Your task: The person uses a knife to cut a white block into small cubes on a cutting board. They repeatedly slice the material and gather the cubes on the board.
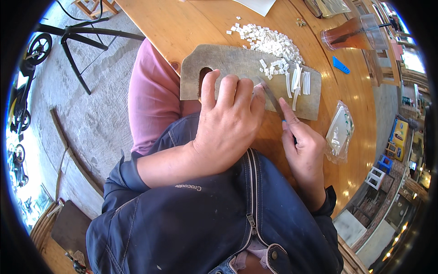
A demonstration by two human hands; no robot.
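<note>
My right hand (303,146) is closed around a small knife (273,98), its index finger stretched along the blade. A bit of blue shows at the grip. The blade points up and left over a worn wooden cutting board (232,57) and meets the fingers of my left hand (230,114). That hand is bent over the board beside its handle hole, fingers curled down; whatever lies under the fingertips is hidden. Right of the blade lie several thin white strips (297,84). Small white cut pieces (273,69) sit above them, and a large heap of white pieces (269,40) spreads beyond the board's far edge.
On the wooden table (159,18) stand a plastic cup of reddish-brown drink (349,36) and a blue plastic piece (341,65). A clear packet (340,130) lies right of my right hand. A black tripod stand (75,34) is on the floor at left.
</note>
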